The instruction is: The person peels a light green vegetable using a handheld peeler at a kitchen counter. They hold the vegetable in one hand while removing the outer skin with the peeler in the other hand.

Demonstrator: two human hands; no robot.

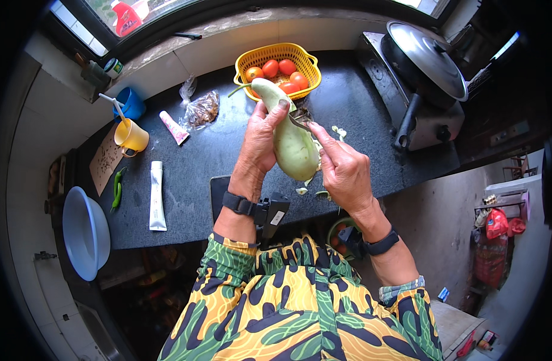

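Observation:
My left hand (260, 135) grips a pale green bottle gourd (296, 153) around its neck, holding it above the dark countertop with the stem pointing away to the upper left. A peeler (300, 118) is in my right hand (346, 173), its blade against the gourd's right side and my index finger stretched along it. Most of the peeler's handle is hidden in my fist. Strips and bits of pale peel (301, 191) lie on the counter below and to the right of the gourd. Behind its neck stands a yellow plastic basket (313, 74) holding several red tomatoes (270, 68).
A gas stove (395, 106) bears a lidded wok (425, 61), handle towards me. On the left are a white tube (157, 198), green chilies (117, 189), a yellow mug (134, 137), a tied plastic bag (201, 108), a pink tube (173, 127) and a blue basin (84, 234) at the edge.

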